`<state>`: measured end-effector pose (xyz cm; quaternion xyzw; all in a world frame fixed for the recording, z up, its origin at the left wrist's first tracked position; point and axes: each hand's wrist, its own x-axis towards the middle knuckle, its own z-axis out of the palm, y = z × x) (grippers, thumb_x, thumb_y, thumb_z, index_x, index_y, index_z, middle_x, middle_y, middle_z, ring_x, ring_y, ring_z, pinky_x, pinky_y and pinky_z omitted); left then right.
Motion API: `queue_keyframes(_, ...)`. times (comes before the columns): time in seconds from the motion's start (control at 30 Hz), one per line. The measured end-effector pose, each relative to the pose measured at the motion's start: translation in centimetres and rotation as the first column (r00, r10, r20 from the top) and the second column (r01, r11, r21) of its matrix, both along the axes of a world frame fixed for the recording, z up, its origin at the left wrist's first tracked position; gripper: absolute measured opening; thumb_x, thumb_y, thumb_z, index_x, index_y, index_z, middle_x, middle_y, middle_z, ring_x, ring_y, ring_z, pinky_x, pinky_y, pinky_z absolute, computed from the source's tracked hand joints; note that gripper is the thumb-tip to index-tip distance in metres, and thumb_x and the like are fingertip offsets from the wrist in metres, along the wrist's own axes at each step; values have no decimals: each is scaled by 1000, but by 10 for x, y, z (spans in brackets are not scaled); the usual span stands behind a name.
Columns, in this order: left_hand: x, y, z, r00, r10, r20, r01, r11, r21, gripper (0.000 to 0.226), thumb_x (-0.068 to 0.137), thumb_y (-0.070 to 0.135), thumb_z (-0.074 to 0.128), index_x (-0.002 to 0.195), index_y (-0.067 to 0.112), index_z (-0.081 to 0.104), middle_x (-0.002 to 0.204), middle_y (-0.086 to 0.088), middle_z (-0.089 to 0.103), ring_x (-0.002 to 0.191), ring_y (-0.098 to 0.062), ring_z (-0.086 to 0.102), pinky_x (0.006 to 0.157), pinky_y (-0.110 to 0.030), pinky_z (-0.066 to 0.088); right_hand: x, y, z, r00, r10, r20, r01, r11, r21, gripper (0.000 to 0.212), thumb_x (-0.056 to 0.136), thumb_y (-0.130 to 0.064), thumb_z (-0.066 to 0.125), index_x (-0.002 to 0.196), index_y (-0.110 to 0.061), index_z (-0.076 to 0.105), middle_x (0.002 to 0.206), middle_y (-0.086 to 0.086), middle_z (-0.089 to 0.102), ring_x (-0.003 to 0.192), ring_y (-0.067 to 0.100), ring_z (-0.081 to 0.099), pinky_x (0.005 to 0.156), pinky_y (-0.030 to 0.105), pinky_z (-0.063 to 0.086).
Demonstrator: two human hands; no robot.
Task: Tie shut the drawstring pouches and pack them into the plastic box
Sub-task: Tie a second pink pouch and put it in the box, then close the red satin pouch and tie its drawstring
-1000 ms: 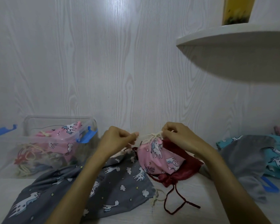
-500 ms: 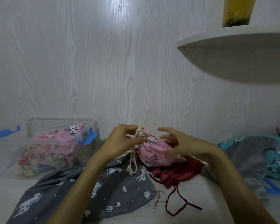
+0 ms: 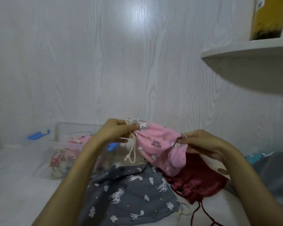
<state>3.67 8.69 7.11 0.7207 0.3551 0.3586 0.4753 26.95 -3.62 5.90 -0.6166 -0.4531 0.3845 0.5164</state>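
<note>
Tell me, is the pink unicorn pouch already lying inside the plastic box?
No, the pink unicorn pouch is held up between the left hand and the right hand, above the grey pouch.

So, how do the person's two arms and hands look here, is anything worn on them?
Both forearms are bare, with no sleeves visible. The left hand and the right hand show no gloves, rings or watch. Fingernails look short and unpainted.

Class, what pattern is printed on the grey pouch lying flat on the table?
White unicorns, clouds and stars on the grey pouch; head view.
</note>
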Motion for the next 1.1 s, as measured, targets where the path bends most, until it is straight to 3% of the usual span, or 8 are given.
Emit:
queue_keyframes(0.37,-93,41,60,822,270,501,-413,888,200,15,76,9,76,87,13,66,83,-2,68,75,-13,64,69,-20,57,-133,104,70,953,145,-267,21,846,533,23,89,7,50,102,-3,66,91,10,68,77,12,68,74,18,56)
queue_keyframes(0.43,-106,53,44,818,434,377,-551,779,300,28,69,35,79,87,17,68,84,-2,70,79,-20,65,75,-32,56,-146,123,52,990,42,-135,28,878,477,28,87,8,50,107,-2,65,89,9,66,78,15,63,70,18,54)
queue_keyframes(0.5,-116,68,20,774,620,-124,-495,717,491,40,72,57,71,81,19,64,84,-2,66,80,-24,60,75,-31,49,-151,136,20,951,-59,303,-57,931,360,34,83,3,53,114,-6,66,96,7,68,88,19,63,78,26,54)
queue_keyframes(0.6,-127,77,-6,615,334,-715,-130,936,326,50,73,60,62,95,15,64,107,-6,64,95,-22,57,86,-26,44,-154,140,-21,688,-20,725,-182,963,200,48,85,-10,53,132,-21,53,126,4,62,115,24,56,99,40,44)
queue_keyframes(0.7,-128,72,-7,735,282,-616,-24,919,393,61,89,45,45,141,13,41,147,-7,41,134,-22,39,113,-32,28,-162,138,-33,628,-13,778,-242,947,212,48,93,-13,38,139,-25,42,137,2,51,127,24,43,106,42,33)
queue_keyframes(0.87,-102,63,-12,682,239,-691,43,930,364,43,102,29,28,142,21,42,151,-2,37,135,-21,36,111,-31,25,-167,143,-28,439,200,876,-225,968,-108,35,98,-26,18,84,-31,50,141,3,44,142,21,17,116,51,2)
queue_keyframes(0.97,-93,68,-13,448,172,-878,88,968,235,40,101,29,29,127,8,52,138,-14,48,117,-28,49,99,-33,35,-168,155,-17,315,286,905,-170,955,-242,47,99,-30,16,117,-24,58,148,1,38,143,22,15,114,52,-2)
queue_keyframes(1.1,-87,69,-5,473,283,-834,0,947,321,38,96,37,36,118,13,58,132,-13,54,116,-29,51,98,-36,38,-159,148,-11,467,270,842,-234,956,-177,41,98,-32,30,134,-28,49,148,0,40,138,25,31,114,47,22)
